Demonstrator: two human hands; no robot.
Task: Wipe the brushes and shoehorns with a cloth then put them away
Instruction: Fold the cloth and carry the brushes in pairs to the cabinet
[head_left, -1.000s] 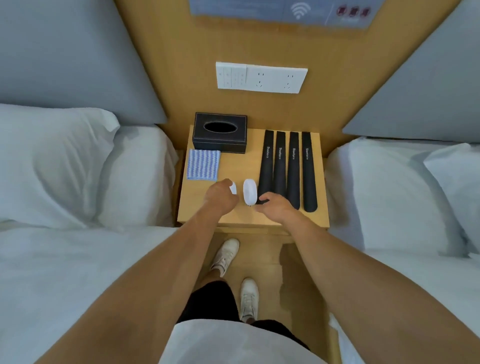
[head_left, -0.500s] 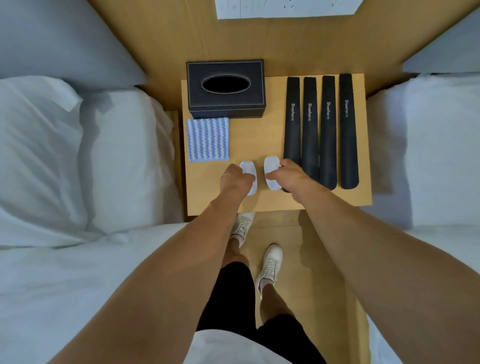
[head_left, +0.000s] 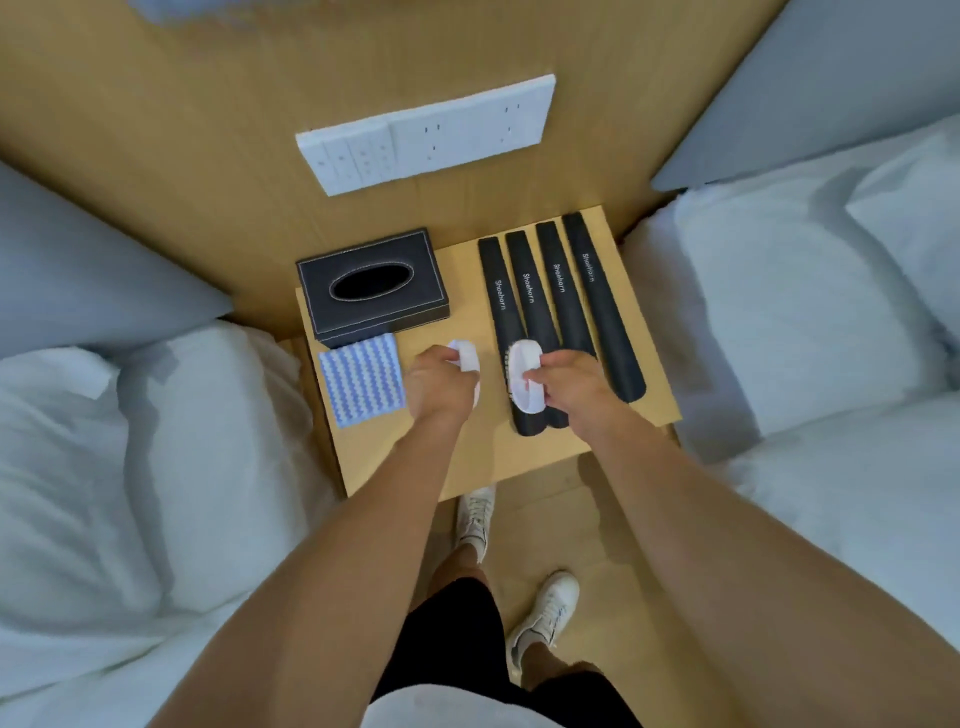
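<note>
Left hand (head_left: 441, 384) grips a white brush (head_left: 466, 358); right hand (head_left: 563, 387) grips a second white brush (head_left: 524, 376), bristles facing left, over the near ends of four black shoehorns (head_left: 571, 306). Striped cloth (head_left: 362, 379) lies on the worktop (head_left: 467, 462), touching the tissue box (head_left: 371, 286).

— What is changing on the nightstand?
— Both hands are lifting: the right hand (head_left: 569, 382) is tilting its white brush (head_left: 525, 376) toward twelve o'clock, bristles showing; the left hand (head_left: 441, 384) is raising the other brush (head_left: 466, 356).
</note>
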